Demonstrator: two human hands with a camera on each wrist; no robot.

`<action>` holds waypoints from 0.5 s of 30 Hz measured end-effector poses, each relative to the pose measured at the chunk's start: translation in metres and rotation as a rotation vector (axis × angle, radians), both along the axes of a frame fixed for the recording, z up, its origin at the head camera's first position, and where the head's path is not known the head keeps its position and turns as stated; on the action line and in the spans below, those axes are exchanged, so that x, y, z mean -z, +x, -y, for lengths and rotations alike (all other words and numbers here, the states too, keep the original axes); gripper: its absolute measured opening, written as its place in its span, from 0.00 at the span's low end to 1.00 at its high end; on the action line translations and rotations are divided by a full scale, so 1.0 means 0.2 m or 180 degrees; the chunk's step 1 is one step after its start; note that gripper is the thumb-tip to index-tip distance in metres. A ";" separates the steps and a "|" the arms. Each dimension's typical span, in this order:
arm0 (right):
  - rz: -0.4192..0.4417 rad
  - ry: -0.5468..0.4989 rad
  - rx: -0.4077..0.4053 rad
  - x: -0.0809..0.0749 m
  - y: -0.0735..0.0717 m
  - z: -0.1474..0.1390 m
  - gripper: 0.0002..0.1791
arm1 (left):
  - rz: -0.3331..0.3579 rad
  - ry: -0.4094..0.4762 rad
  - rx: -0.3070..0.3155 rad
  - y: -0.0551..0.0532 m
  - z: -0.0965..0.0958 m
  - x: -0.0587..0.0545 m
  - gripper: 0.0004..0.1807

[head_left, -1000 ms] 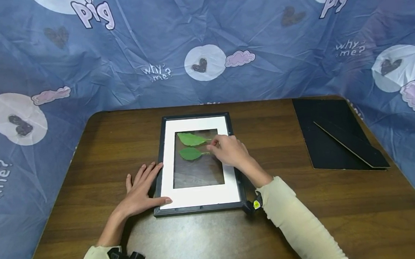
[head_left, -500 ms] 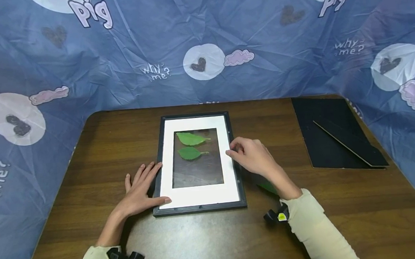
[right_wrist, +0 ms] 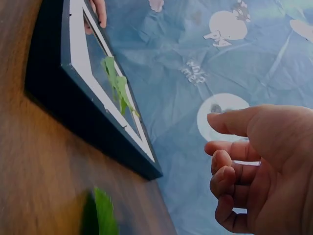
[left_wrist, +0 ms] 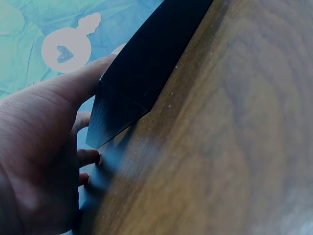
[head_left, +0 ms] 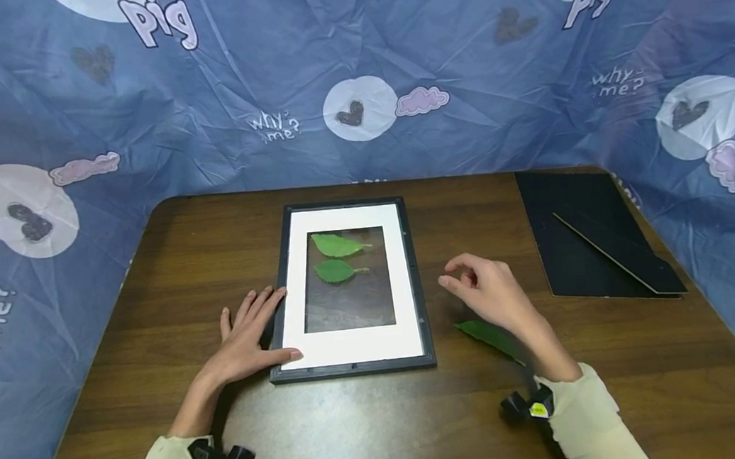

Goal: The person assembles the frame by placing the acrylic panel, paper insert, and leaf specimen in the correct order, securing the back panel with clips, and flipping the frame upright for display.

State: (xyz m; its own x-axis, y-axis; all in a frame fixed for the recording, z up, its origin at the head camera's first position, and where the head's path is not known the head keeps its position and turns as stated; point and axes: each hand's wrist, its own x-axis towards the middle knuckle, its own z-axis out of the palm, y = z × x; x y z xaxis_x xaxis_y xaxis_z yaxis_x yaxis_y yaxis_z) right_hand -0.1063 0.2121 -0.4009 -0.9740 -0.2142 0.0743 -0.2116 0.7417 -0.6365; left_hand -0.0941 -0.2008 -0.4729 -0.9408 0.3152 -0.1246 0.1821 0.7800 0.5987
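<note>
A black picture frame (head_left: 353, 368) with a white mat (head_left: 353, 346) lies on the table, its window showing see-through. Inside the window lie two green leaves, an upper leaf (head_left: 336, 245) and a lower leaf (head_left: 335, 271), stems to the right. My left hand (head_left: 248, 348) rests on the frame's lower left side, fingers spread and thumb over the mat; in the left wrist view the hand (left_wrist: 44, 122) touches the black edge. My right hand (head_left: 490, 292) hovers right of the frame, fingers loosely curled, holding nothing. Just below it a third leaf (head_left: 489, 338) lies on the table, partly hidden by the wrist.
Two black boards lie at the far right of the wooden table (head_left: 469, 222): a large backing board (head_left: 554, 245) and, overlapping it, a narrower black piece (head_left: 625, 250). A blue printed cloth (head_left: 490, 57) hangs behind and around the table.
My right hand has left the lower leaf's stem and moved right and toward me, off the frame. The third leaf on the table has come into sight. The left hand stays put.
</note>
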 end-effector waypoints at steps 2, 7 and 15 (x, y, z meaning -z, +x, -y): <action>-0.0040 -0.0014 0.0018 0.01 0.02 -0.03 0.15 | 0.0003 -0.0006 0.0002 0.00 0.00 0.00 0.60; -0.0132 -0.0012 0.0149 0.04 0.09 -0.12 0.14 | 0.0015 -0.0021 0.0008 0.00 0.00 0.00 0.60; -0.0082 0.0063 0.0398 0.10 0.21 -0.25 0.13 | 0.0008 -0.0022 0.0012 0.00 0.00 -0.01 0.60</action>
State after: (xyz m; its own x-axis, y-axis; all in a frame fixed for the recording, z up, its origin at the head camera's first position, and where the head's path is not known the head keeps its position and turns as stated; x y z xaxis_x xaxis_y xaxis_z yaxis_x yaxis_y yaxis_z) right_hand -0.0638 0.2624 -0.4215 -0.9910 -0.0928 0.0966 -0.1328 0.7757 -0.6170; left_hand -0.0941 -0.2011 -0.4716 -0.9393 0.3179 -0.1291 0.1836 0.7835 0.5937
